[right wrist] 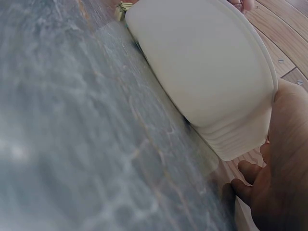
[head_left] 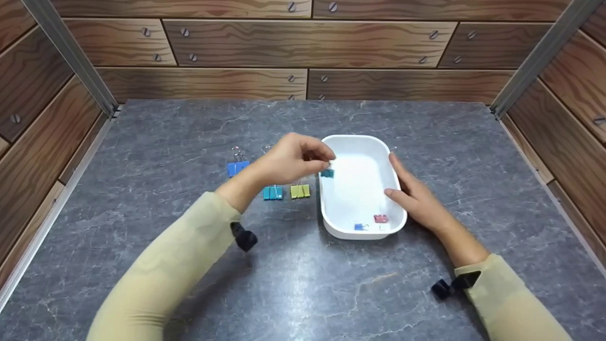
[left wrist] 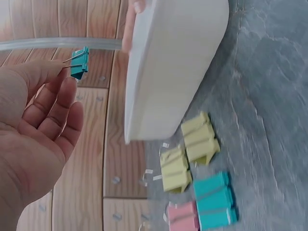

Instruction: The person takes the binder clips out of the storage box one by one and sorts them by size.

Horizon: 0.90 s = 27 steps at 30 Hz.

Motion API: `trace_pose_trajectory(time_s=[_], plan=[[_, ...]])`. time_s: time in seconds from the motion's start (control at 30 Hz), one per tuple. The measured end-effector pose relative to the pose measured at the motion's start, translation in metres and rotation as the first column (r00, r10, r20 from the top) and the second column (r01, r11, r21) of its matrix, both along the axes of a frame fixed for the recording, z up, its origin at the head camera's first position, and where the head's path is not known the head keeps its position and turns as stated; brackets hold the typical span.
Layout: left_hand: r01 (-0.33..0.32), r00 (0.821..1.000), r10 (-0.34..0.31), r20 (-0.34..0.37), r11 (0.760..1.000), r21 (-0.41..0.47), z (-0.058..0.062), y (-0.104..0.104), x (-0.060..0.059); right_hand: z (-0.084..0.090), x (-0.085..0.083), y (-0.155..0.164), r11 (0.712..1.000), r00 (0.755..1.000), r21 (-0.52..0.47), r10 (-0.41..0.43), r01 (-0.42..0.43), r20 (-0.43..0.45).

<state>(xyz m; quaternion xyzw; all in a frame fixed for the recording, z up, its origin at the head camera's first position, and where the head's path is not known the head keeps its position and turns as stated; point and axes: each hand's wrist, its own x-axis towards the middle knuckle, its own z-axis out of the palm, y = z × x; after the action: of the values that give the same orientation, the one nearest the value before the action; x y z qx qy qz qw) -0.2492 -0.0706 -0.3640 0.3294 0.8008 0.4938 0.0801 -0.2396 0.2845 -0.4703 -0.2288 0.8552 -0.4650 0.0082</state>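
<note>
My left hand [head_left: 296, 158] pinches a small teal binder clip [left wrist: 79, 62] by its wire handles, thumb against fingers. In the head view the clip hangs over the left rim of a white plastic tub [head_left: 360, 184]. My right hand [head_left: 414, 196] holds the tub at its right side, thumb over the rim and the other fingers along the outer wall. Inside the tub's near end lie a small blue binder clip [head_left: 360, 227] and a pinkish-red one [head_left: 380, 219].
Left of the tub lie more binder clips: a blue one [head_left: 238, 168], a larger teal one [head_left: 272, 192] and a yellow one [head_left: 300, 191]. The left wrist view also shows a pink clip [left wrist: 183, 216] and a second yellow clip [left wrist: 174, 168]. Wood-patterned walls [head_left: 303, 42] enclose the grey marbled tabletop [head_left: 303, 284].
</note>
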Motion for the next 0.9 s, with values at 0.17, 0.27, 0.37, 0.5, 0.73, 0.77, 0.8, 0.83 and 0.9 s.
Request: trace_pose_trajectory(time_s=[0.17,0.27,0.37,0.5,0.73,0.77,0.8,0.83,0.9], plan=[[-0.067,0.998,0.067,-0.016,0.998,0.023,-0.002,-0.021,0.003,0.001,0.000,-0.001,1.000,1.000,-0.019,0.005,-0.004,0.019],[-0.102,0.995,0.102,-0.009,0.994,0.029,-0.005,-0.031,0.005,0.001,0.000,-0.001,1.000,1.000,-0.023,0.006,-0.005,0.022],[-0.134,0.991,0.134,0.002,0.991,0.018,-0.011,-0.040,0.007,0.000,0.000,-0.001,1.000,1.000,-0.027,0.008,-0.007,0.020],[-0.156,0.988,0.156,0.014,0.988,0.006,-0.020,-0.048,0.010,-0.001,0.000,-0.001,0.999,1.000,-0.035,0.010,-0.010,0.010],[-0.168,0.985,0.167,0.044,0.986,0.004,-0.035,-0.055,0.016,-0.003,-0.001,-0.001,0.999,1.000,-0.045,0.015,-0.015,-0.002],[-0.164,0.985,0.164,0.045,0.986,0.006,-0.037,-0.055,0.017,-0.003,-0.001,-0.001,0.999,1.000,-0.048,0.015,-0.015,-0.004],[-0.160,0.986,0.160,0.046,0.987,0.007,-0.039,-0.055,0.018,-0.003,-0.001,-0.001,0.999,1.000,-0.050,0.016,-0.016,-0.006],[-0.157,0.987,0.157,0.047,0.988,0.006,-0.041,-0.055,0.019,-0.004,-0.001,-0.001,0.999,1.000,-0.051,0.017,-0.017,-0.009],[-0.152,0.987,0.152,0.047,0.988,0.003,-0.046,-0.054,0.021,-0.004,-0.001,-0.001,0.998,1.000,-0.055,0.018,-0.019,-0.012]])
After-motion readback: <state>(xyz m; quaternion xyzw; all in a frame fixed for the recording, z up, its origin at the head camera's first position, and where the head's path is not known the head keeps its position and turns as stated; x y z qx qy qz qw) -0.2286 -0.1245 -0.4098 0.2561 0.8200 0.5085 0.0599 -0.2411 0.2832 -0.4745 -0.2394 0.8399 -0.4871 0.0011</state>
